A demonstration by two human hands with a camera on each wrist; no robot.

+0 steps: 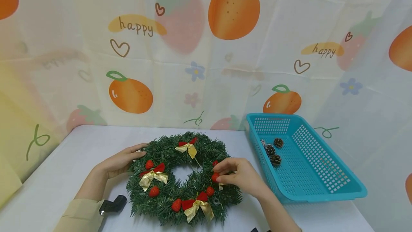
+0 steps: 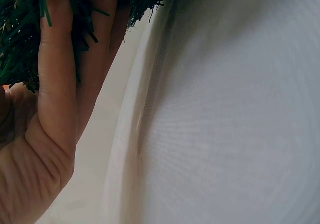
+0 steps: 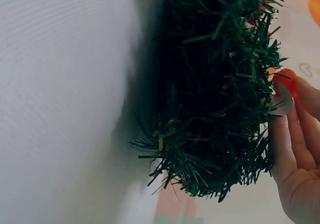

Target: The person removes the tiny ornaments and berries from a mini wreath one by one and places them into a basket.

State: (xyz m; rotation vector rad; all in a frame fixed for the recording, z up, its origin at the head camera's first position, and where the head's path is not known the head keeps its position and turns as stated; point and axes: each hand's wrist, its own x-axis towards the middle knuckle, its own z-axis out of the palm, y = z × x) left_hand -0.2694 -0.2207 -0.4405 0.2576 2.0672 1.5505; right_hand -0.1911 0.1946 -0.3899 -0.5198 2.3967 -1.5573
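Note:
A green tinsel wreath [image 1: 167,156] lies on the table, trimmed with red berries and bows of red and gold. At its upper left edge my left hand [image 1: 123,159] grips the greenery; in the left wrist view the fingers [image 2: 57,79] run along its outer side, their tips hidden among the needles. On the right side of the ring my right hand [image 1: 239,174] pinches a red berry [image 1: 214,177] between thumb and fingers. The right wrist view shows this berry [image 3: 286,81] at the wreath's face, beside the fingertips. A gold bow [image 1: 221,186] is partly covered by that hand.
A turquoise plastic basket [image 1: 322,142] stands to the right of the wreath, with several pinecones [image 1: 275,159] along its left side. The white table [image 1: 93,142] meets a fruit-printed curtain [image 1: 206,63] at the back. A black wrist device [image 1: 113,204] sits by the left sleeve.

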